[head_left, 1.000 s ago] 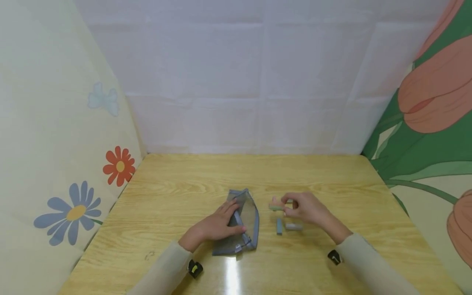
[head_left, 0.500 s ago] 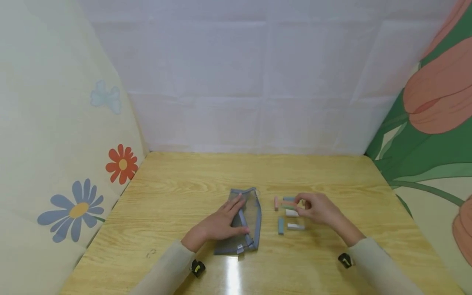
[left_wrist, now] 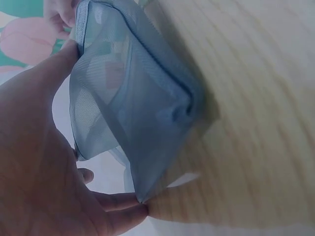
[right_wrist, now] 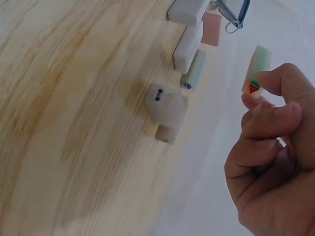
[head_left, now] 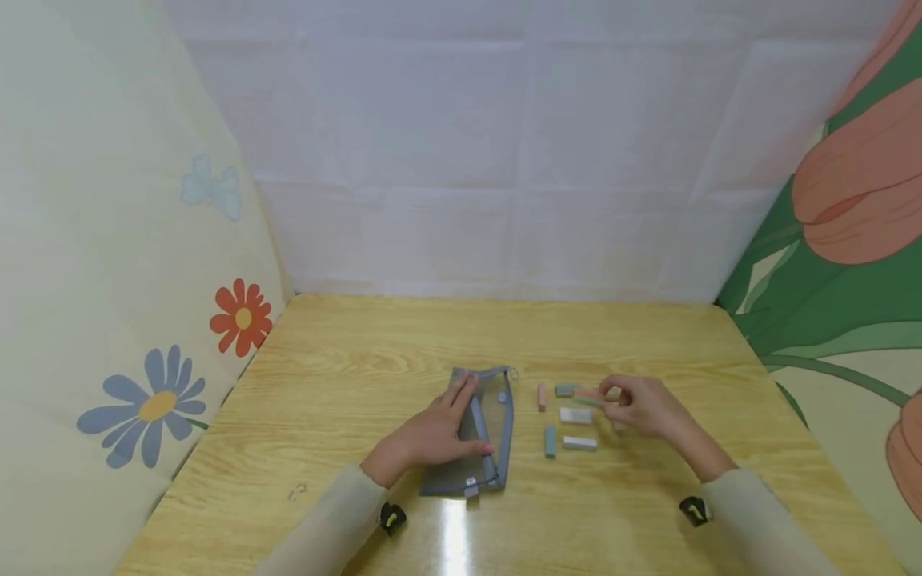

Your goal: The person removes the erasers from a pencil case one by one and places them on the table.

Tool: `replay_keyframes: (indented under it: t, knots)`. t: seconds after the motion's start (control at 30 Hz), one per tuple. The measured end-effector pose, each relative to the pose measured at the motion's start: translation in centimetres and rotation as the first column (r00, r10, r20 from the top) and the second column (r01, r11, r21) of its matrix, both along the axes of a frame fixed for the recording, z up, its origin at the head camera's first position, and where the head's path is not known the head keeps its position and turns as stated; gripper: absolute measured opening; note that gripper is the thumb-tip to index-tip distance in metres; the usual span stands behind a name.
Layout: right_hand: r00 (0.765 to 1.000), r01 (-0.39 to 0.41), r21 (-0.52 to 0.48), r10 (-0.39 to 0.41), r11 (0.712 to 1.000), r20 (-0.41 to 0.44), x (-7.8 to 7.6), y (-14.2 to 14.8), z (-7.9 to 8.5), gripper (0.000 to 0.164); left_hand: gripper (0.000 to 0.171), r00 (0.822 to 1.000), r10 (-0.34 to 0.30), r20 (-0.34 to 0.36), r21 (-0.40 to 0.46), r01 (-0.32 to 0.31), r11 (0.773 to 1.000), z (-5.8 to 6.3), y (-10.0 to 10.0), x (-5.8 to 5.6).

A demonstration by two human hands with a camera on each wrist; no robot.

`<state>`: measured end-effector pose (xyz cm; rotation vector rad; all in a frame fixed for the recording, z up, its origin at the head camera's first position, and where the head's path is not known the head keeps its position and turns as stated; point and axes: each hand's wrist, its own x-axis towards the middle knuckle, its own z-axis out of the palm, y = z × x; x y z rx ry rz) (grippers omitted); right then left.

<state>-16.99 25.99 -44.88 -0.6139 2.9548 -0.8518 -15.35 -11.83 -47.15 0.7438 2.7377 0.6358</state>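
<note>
My left hand [head_left: 435,436] rests on a grey-blue mesh zipper pouch [head_left: 499,420], fingers spread and fairly straight. In the left wrist view the mesh pouch [left_wrist: 162,128] gapes open, with thumb and fingertips touching its edges. My right hand [head_left: 644,406] pinches a pink-and-green eraser [right_wrist: 257,71] with a watermelon print between thumb and fingertip, raised above the table. Below it lies a whitish eraser-like block [right_wrist: 166,105] with small dark marks; its exact shape is blurred.
Between pouch and right hand lie several small erasers: a pink one [head_left: 542,397], a blue-green one [head_left: 551,442], a wide white one [head_left: 576,415], a narrow white one [head_left: 580,443] and another blue-green one [head_left: 566,390]. The wooden table [head_left: 346,368] meets a white cloth backdrop [head_left: 403,160].
My right hand has moved to the right with the pinched eraser, uncovering the erasers on the table. My left hand stays on the pouch, whose opening has spread wider.
</note>
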Motion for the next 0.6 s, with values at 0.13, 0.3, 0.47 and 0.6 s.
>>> replay_keyframes:
  t: [0.13, 0.3, 0.47, 0.6]
  knots:
    - [1.000, 0.017, -0.005, -0.017, 1.000, 0.014, 0.1, 0.6, 0.1, 0.014, 0.115, 1.000, 0.013, -0.015, -0.018, -0.013, 1.000, -0.2, 0.1, -0.1]
    - [0.998, 0.052, 0.002, -0.052, 0.999, 0.030, 0.2, 1.3, 0.2, 0.016, 0.115, 0.999, 0.023, -0.026, -0.046, -0.024, 0.999, -0.1, 0.2, -0.1]
    - [0.995, 0.077, -0.005, -0.077, 0.997, 0.058, 0.3, 1.9, 0.2, 0.018, 0.114, 0.999, 0.033, -0.015, -0.052, -0.034, 0.998, 0.3, 0.4, 0.2]
    - [0.994, 0.093, -0.005, -0.092, 0.996, 0.062, 0.4, 2.5, 0.0, 0.020, 0.112, 0.999, 0.022, -0.026, -0.068, -0.024, 0.997, 0.5, 0.5, 0.2]
